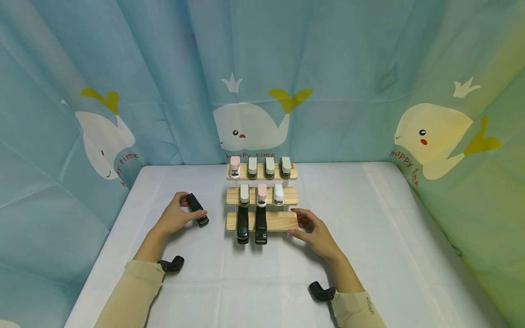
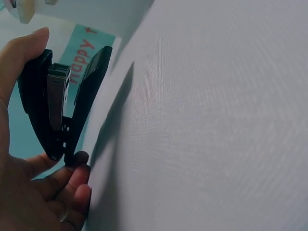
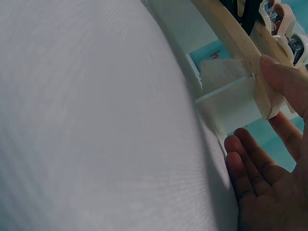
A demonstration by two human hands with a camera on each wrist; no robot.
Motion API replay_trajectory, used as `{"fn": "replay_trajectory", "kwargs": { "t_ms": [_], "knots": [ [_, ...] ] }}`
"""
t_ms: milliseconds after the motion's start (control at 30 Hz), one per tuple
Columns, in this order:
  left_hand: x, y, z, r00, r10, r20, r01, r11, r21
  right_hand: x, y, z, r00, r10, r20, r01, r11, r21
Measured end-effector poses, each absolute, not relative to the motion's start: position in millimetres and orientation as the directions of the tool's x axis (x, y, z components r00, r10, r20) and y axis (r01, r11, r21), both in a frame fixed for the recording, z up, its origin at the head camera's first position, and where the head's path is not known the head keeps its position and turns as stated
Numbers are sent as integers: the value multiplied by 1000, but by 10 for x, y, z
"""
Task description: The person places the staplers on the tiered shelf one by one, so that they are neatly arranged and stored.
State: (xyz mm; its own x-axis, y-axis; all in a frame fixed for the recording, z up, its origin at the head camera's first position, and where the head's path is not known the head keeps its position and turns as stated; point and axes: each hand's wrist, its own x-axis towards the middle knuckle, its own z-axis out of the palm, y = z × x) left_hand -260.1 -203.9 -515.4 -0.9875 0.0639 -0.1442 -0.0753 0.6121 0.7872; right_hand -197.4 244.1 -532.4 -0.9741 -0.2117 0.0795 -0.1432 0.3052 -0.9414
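Observation:
My left hand (image 1: pixel 173 216) holds a black stapler (image 1: pixel 197 209) between the thumb and fingers, left of a tiered wooden rack (image 1: pixel 283 220). In the left wrist view that stapler (image 2: pixel 57 98) has its arms spread apart, close above the white cloth. My right hand (image 1: pixel 317 232) grips the right end of the rack's lowest shelf. In the right wrist view the thumb lies on the wooden shelf (image 3: pixel 240 45) and a finger reaches behind its end. Two other black staplers, one (image 1: pixel 243 225) left of the other (image 1: pixel 261 225), lie on that lowest shelf.
Small staplers in pink, white and pale tones stand on the upper shelf (image 1: pixel 241 175) and middle shelf (image 1: pixel 232 196). Clear side supports (image 3: pixel 231 101) hold up the rack. A white cloth (image 1: pixel 246 291) covers the table; a blue whale-print curtain (image 1: pixel 172 68) hangs behind it.

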Motion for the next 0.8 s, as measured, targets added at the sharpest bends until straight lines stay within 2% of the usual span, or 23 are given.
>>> {"fn": "replay_trajectory", "kwargs": {
  "t_ms": [800],
  "knots": [
    [-2330,-1916,-4956,-990,80,-117,-47,594,803,-1978,2440,-5315,-976,-205,69,-133,321,-938]
  ]
}}
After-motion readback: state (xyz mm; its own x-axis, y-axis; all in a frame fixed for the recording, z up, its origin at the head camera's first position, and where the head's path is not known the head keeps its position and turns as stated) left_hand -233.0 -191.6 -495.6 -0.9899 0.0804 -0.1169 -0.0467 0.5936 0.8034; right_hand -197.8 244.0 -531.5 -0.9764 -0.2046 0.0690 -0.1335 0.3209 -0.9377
